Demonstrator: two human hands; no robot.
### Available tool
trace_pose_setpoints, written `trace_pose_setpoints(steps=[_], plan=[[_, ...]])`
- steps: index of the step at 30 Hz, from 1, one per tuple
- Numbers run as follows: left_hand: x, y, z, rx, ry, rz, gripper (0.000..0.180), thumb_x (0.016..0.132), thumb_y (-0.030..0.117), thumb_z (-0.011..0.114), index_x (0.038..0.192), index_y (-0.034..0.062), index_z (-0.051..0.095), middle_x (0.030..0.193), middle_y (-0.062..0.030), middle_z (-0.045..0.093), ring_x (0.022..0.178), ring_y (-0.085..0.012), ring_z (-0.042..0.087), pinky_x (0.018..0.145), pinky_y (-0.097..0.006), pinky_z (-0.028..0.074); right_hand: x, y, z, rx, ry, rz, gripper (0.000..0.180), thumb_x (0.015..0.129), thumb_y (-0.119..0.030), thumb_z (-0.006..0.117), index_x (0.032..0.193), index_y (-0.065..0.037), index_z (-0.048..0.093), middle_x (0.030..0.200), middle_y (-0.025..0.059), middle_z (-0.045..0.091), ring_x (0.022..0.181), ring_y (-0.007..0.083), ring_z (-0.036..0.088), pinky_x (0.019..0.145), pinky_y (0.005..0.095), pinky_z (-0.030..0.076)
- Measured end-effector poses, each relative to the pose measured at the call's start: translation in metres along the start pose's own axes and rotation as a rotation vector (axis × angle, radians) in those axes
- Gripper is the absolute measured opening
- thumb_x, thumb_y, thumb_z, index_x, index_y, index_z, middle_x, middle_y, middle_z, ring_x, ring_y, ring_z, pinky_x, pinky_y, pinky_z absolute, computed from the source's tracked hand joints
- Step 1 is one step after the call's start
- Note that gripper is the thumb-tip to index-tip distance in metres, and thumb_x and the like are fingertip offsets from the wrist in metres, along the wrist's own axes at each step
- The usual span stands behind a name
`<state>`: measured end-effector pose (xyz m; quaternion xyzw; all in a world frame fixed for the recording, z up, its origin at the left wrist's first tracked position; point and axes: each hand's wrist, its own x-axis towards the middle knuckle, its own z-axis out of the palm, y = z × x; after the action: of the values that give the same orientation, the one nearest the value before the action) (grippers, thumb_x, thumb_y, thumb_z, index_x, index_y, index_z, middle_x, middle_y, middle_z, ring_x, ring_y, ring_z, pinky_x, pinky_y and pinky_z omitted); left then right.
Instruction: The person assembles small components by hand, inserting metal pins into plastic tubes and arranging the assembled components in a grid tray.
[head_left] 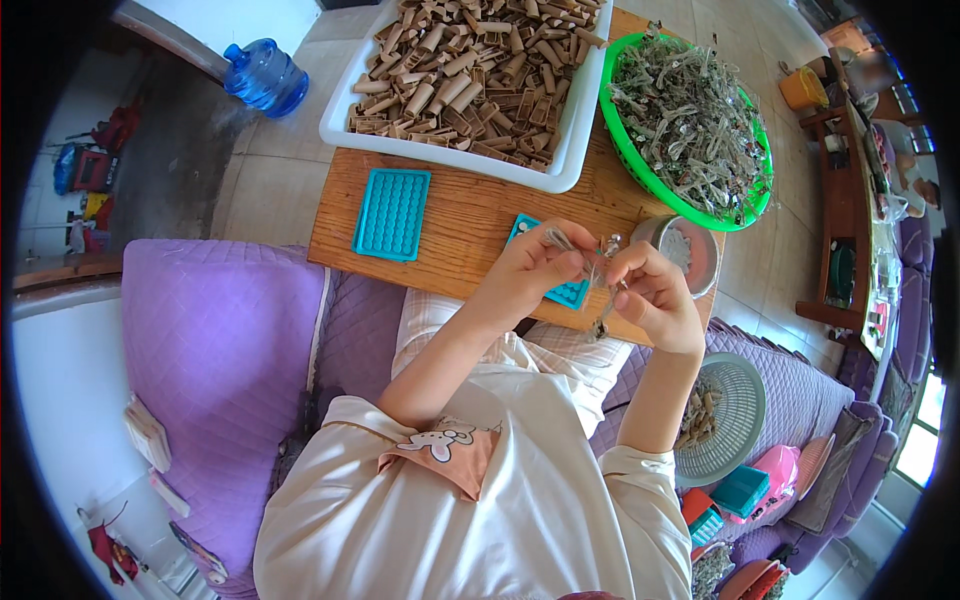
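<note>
Both my hands are raised over the front edge of the wooden table (450, 265). Between them is a small tangle of clear, stringy plastic pieces (603, 268) with tiny shiny and dark bits; its exact kind is too small to make out. My left hand (535, 275) pinches one side with thumb and forefinger. Opposite it, my right hand (655, 295) grips the other side, and a strand with a darker end hangs below. Partly hidden under my hands lies a teal moulded tray (573, 294). A round tin (706, 262) with whitish contents stands just beyond my right hand.
A white tub (450, 152) heaped with brown cardboard pieces sits at the back. Right of it, a green basket (622, 148) holds more clear stringy pieces. Another teal tray (392, 214) lies left. A grey strainer basket (745, 440) rests on the purple sofa by my right elbow.
</note>
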<state>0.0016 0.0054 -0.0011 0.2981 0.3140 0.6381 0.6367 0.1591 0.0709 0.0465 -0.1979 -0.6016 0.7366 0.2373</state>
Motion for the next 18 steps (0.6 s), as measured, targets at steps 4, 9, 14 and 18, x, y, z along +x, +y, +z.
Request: trace_pose_setpoints(steps=[4, 9, 14, 18], plan=[[-0.001, -0.003, 0.000, -0.032, -0.097, -0.019, 0.022, 0.082, 0.019, 0.055, 0.096, 0.0031, 0.048, 0.090, -0.0064, 0.055, 0.083, -0.0138, 0.054, 0.074, -0.027, 0.044, 0.001, 0.003, -0.002, -0.063, 0.017, -0.023, 0.016, 0.078, -0.008, 0.056, 0.089, 0.000, 0.047, 0.081, 0.0006, 0.047, 0.065, 0.0046, 0.041, 0.054, 0.0180, 0.034], [-0.001, 0.005, 0.006, 0.033, -0.093, -0.036, 0.026, 0.081, 0.022, 0.056, 0.095, 0.0028, 0.047, 0.086, -0.0064, 0.055, 0.082, -0.0140, 0.054, 0.074, -0.028, 0.044, -0.002, 0.004, -0.007, -0.205, 0.068, -0.049, 0.013, 0.074, -0.003, 0.058, 0.082, 0.000, 0.048, 0.075, -0.0001, 0.047, 0.062, 0.0038, 0.041, 0.053, 0.0176, 0.034], [-0.001, 0.003, 0.007, 0.104, -0.087, -0.015, 0.032, 0.080, 0.029, 0.057, 0.096, 0.0030, 0.046, 0.085, -0.0064, 0.056, 0.080, -0.0127, 0.054, 0.072, -0.027, 0.044, -0.003, 0.002, -0.006, -0.097, 0.119, -0.035, 0.014, 0.069, 0.003, 0.058, 0.077, -0.001, 0.047, 0.072, -0.0007, 0.045, 0.060, 0.0030, 0.042, 0.051, 0.0160, 0.034], [-0.002, 0.005, 0.011, 0.162, -0.053, -0.014, 0.030, 0.083, 0.029, 0.052, 0.096, 0.0028, 0.046, 0.081, -0.0043, 0.054, 0.077, -0.0109, 0.053, 0.068, -0.024, 0.042, -0.002, -0.002, -0.008, -0.114, 0.150, -0.112, 0.015, 0.069, 0.004, 0.059, 0.075, -0.002, 0.046, 0.072, -0.0006, 0.044, 0.060, 0.0033, 0.043, 0.051, 0.0158, 0.035]])
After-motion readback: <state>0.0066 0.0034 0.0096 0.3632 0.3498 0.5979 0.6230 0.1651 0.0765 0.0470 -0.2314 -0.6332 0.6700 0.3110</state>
